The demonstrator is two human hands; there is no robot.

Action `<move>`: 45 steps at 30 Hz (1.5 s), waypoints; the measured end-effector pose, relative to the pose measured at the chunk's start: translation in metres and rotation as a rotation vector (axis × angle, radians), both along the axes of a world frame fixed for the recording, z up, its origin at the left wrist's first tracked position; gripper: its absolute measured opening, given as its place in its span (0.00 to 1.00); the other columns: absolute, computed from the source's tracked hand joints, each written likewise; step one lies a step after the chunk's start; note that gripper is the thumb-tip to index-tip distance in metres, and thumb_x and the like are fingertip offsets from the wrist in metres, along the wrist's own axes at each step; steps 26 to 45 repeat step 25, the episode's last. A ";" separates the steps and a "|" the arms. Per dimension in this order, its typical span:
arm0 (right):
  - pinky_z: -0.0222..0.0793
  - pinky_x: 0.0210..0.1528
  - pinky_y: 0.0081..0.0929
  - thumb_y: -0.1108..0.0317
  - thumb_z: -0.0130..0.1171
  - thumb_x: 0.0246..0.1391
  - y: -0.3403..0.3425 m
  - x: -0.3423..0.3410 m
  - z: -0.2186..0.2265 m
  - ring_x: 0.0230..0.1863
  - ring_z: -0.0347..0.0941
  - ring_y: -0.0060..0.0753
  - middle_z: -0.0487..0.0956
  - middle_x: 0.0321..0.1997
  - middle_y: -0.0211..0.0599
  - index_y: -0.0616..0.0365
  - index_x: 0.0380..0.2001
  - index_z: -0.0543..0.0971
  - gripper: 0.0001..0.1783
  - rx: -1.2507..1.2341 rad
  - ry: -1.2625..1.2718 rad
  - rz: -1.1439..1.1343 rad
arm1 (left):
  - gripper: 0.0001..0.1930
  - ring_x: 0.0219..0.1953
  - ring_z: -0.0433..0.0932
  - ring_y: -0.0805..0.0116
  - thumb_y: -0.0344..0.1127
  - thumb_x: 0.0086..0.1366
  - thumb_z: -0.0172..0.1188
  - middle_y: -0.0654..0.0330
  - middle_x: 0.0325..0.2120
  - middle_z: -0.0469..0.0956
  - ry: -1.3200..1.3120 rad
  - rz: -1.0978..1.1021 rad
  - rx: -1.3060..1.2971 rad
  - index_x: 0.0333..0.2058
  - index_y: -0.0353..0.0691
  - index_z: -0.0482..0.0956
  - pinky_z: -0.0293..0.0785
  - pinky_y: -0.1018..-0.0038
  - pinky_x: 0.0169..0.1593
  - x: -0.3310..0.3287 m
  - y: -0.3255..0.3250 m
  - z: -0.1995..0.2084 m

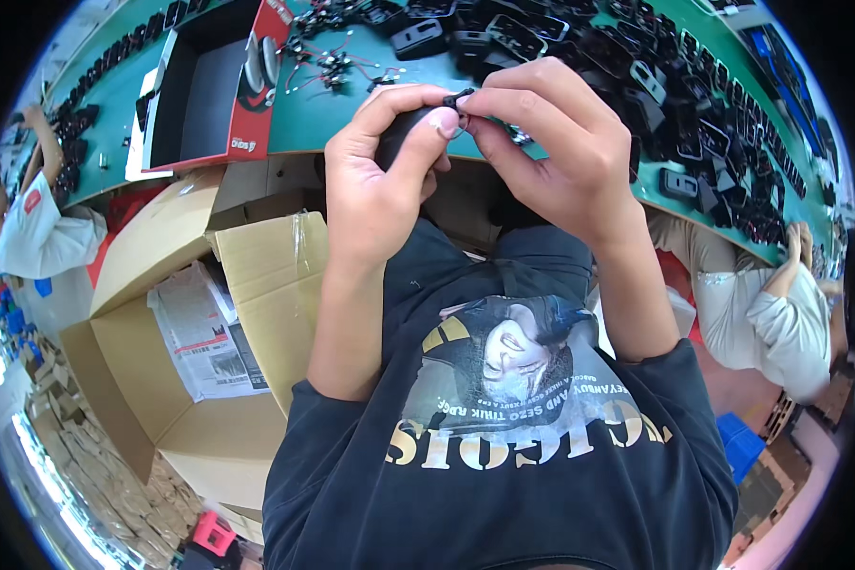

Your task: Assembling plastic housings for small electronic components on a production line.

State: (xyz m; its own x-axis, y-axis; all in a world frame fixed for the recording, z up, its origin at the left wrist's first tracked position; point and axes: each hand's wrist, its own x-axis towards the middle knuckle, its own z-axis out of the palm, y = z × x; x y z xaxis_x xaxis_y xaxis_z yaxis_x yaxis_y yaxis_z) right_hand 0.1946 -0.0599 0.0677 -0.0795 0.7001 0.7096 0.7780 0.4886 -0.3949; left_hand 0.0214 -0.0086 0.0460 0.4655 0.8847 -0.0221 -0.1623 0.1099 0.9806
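Close to the table's front edge, my left hand (372,195) is closed around a dark rounded plastic part (397,136), mostly hidden by the fingers. A small black piece (458,98) sticks out at the top, by my left thumb tip. My right hand (570,152) pinches at that end with thumb and forefinger, touching the small piece. Something thin like a wire shows just below the fingertips, too small to make out fully. Beyond my hands, several small circuit parts with red and black wires (332,63) lie on the green table (304,123).
A black and red box (204,85) stands open on the table at left. Many black plastic housings (513,38) cover the right side. An open cardboard carton (128,370) with newspaper (204,332) sits below at left. Other people work at left (47,228) and right (779,323).
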 end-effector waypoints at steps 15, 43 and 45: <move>0.67 0.32 0.19 0.84 0.68 0.43 -0.091 0.025 0.017 0.30 0.70 0.28 0.80 0.37 0.35 0.61 0.31 0.83 0.10 -0.140 0.368 0.048 | 0.44 0.56 0.77 0.56 0.29 0.54 0.66 0.48 0.60 0.72 -0.440 -0.311 0.062 0.70 0.34 0.58 0.75 0.63 0.60 0.030 -0.041 -0.012; 0.67 0.34 0.22 0.80 0.69 0.42 -0.098 0.023 0.021 0.33 0.71 0.30 0.79 0.36 0.33 0.58 0.31 0.83 0.10 -0.176 0.296 -0.006 | 0.48 0.55 0.76 0.59 0.31 0.50 0.75 0.48 0.60 0.71 -0.323 -0.337 0.230 0.68 0.31 0.60 0.73 0.68 0.61 0.027 -0.039 -0.014; 0.67 0.34 0.22 0.80 0.69 0.42 -0.098 0.023 0.021 0.33 0.71 0.30 0.79 0.36 0.33 0.58 0.31 0.83 0.10 -0.176 0.296 -0.006 | 0.48 0.55 0.76 0.59 0.31 0.50 0.75 0.48 0.60 0.71 -0.323 -0.337 0.230 0.68 0.31 0.60 0.73 0.68 0.61 0.027 -0.039 -0.014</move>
